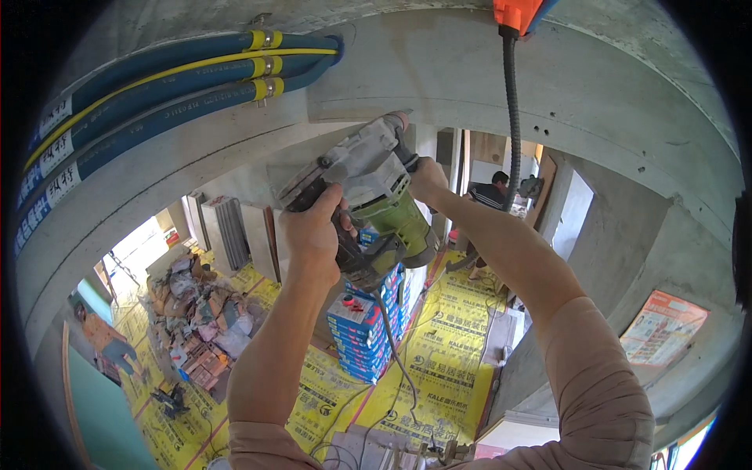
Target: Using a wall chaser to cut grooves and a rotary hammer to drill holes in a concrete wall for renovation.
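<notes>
Raised overhead in both hands is a dusty grey and green rotary hammer [372,176], its front end up against the lower part of the concrete beam [439,86]. My left hand [312,227] is closed around its dark rear handle. My right hand [427,180] grips the dark side handle near the tool's front. Whether a bit sits in the chuck I cannot make out. From the tool's lower end a dark power cord [392,337] hangs toward the floor.
Blue pipes [188,74] with yellow clamps run along the ceiling at left. A black corrugated conduit [511,110] hangs from an orange fitting. Below are stacked blue packages [364,337], a rubble heap [204,313] and yellow floor sheeting [446,352]. Two other people [491,192] [106,337] are farther off.
</notes>
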The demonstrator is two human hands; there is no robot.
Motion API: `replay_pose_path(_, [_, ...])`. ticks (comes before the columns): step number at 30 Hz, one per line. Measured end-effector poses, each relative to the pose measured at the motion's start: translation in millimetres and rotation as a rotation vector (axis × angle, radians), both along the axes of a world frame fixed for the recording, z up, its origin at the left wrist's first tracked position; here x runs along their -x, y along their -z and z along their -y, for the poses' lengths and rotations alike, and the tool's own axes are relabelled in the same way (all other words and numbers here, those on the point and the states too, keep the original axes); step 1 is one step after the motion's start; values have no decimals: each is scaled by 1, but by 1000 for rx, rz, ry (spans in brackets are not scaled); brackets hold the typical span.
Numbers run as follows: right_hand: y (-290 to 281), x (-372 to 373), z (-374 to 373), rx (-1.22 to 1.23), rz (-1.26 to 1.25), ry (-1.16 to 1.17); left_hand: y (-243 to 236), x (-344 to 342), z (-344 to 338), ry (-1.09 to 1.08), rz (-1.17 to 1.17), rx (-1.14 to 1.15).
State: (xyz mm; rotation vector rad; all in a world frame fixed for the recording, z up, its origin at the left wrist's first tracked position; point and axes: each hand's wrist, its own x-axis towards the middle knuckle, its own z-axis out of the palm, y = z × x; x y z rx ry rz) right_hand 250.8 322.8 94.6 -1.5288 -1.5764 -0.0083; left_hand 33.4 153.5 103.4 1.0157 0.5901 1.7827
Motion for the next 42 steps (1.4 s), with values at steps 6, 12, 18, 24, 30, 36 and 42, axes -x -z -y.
replay_pose_path(6, [-14,3,12,37,11,49,-3,7,-9,1,8,79])
replay_pose_path(12, [-29,-2,23,26,61,-10,-38,6,-4,-28,-75,79])
replay_pose_path(18, [-24,-23,35,-70,278,-51,-63,1,0,-10,-25,148])
replay_pose_path(24, [-21,-37,42,-78,303,-15,-97,-26,13,41,-61,102])
replay_pose_path(30, [-25,-50,42,-94,327,-53,-95,-42,24,-28,-58,140])
replay_pose_path(36, [-25,-59,50,-85,436,-65,-65,-39,23,-4,43,231])
replay_pose_path(42, [-29,-69,47,-64,473,-78,-67,-52,19,-8,59,219])
